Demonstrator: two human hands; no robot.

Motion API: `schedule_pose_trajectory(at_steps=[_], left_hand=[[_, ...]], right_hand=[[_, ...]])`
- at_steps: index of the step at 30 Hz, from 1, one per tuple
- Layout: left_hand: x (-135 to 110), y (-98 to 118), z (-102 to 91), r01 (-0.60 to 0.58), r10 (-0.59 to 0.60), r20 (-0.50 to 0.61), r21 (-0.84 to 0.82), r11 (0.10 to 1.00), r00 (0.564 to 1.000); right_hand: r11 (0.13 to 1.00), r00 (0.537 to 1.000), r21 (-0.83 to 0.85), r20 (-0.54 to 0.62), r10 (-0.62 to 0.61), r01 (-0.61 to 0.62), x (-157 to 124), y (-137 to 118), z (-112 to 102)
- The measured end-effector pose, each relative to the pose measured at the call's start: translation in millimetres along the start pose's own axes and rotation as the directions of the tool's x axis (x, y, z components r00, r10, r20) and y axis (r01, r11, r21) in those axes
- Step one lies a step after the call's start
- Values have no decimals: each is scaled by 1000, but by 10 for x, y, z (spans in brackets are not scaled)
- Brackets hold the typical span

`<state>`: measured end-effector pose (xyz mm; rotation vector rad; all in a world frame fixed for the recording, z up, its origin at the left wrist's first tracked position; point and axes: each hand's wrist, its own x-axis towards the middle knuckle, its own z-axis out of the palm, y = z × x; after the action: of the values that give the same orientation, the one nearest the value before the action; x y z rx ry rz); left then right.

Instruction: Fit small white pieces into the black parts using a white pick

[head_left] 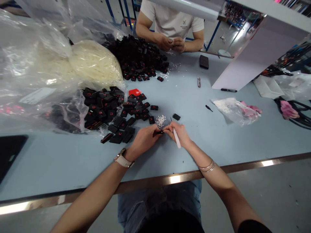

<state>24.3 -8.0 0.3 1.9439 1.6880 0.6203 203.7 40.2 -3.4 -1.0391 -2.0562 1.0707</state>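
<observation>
My left hand is closed around a small black part just above the pale blue table. My right hand meets it from the right, fingers pinched at the part, with a white pen-like tool lying across the palm. A small heap of tiny white pieces lies just beyond my hands. One loose black part sits to its right. A spread pile of black parts with red marks lies to the left of my hands.
Clear plastic bags with white material fill the left. A second black pile lies in front of a person across the table, whose hands work on something small. A black phone, a metal tool and a bag with pink items lie right.
</observation>
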Motion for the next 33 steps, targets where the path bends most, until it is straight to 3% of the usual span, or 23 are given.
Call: schedule_pose_trajectory(at_steps=[10,15,22,25,28,31,33], left_hand=[[20,-18,15,6,-5,-21,39,999,1000],[15,-11,13,13,-12,-35,54,998,999],[26,21,-25,70,-75,32,124,990,997],[24,33,-6,69,-75,34,166,984,997],[26,57,20,38,-48,38,226,973,998],[-9,62,-105,-14,8,24,273,962,1000],[-105,22,-342,-38,41,-7,266,963,999]], right_hand=[[916,970,-318,79,-231,244,-2,93,56],[900,958,-329,120,-259,285,-34,106,-1],[846,939,-407,140,-314,344,-40,37,54],[906,956,-331,-37,-293,265,5,120,131],[985,956,-107,-247,-157,134,55,206,180],[998,961,7,-272,-52,56,80,226,179],[999,970,15,-243,-27,32,85,211,163]])
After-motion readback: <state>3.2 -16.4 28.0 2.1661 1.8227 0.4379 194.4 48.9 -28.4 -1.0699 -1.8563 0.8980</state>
